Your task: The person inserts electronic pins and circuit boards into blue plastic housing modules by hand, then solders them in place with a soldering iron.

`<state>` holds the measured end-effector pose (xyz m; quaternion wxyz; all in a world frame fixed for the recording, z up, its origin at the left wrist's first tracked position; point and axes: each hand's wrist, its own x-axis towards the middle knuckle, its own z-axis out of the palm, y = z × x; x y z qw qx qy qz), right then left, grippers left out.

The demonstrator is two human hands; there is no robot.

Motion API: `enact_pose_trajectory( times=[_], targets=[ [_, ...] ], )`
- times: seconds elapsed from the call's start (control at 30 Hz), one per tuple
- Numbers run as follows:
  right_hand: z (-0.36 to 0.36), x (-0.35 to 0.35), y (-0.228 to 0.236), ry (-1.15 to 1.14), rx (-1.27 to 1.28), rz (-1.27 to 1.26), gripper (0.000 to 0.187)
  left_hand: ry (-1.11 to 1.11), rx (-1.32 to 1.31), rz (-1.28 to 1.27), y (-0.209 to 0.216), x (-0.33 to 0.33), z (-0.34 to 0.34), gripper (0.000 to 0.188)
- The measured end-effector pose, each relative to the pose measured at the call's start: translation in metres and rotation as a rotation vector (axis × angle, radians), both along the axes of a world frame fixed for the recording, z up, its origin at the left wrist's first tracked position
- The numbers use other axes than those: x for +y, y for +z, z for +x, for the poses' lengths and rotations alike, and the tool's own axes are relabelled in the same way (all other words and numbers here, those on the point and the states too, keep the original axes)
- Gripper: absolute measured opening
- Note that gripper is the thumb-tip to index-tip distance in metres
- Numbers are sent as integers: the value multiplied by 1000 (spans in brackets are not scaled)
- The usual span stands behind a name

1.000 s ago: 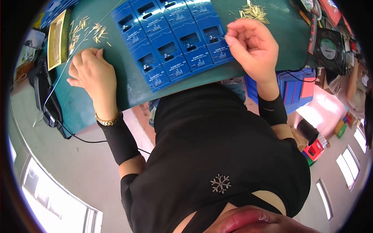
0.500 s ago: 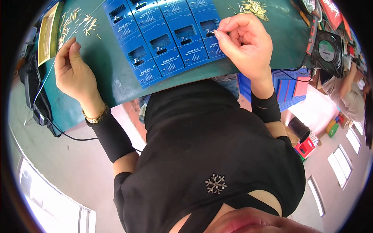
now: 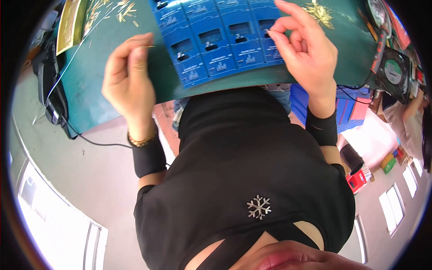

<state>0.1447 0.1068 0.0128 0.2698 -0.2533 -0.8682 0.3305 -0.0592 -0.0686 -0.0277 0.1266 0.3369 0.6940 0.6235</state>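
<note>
One silver snowflake ornament (image 3: 259,207) marks the black top (image 3: 252,157) of a person at a green-topped work table (image 3: 99,99), a gold-coloured bracelet (image 3: 140,141) at the left wrist. Below the surface's near edge, toward the right, a blue plastic basket (image 3: 351,110) holds flat blue and pinkish-red pieces. Above the near edge, the left hand (image 3: 130,81) pinches a thin brass-coloured pin (image 3: 151,46) between thumb and forefinger, left of a blue printed circuit panel (image 3: 220,65) with rectangular cut-outs. The panel lies flat along the middle of the near edge, a narrow green strip between them. At the panel's right side, the right hand (image 3: 310,63) has its thumb and forefinger drawn together; whether a pin sits between them is too small to tell. Toward the right edge stands a black square fan (image 3: 393,74). Farther back, loose brass-coloured pins (image 3: 320,14) form a heap beyond the right hand, while others (image 3: 126,11) lie scattered beside a shallow yellow-gold tray (image 3: 71,27) at the left edge.
</note>
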Motion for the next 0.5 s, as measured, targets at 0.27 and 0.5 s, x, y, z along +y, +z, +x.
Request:
enact_pose_trajectory(
  times=[0.27, 0.5],
  targets=[
    [9, 7, -42, -7, 171, 19, 37, -122, 217, -149, -8, -1, 9, 5],
    [15, 12, -43, 138, 162, 165, 18, -140, 339, -217, -7, -3, 9, 8]
  ],
)
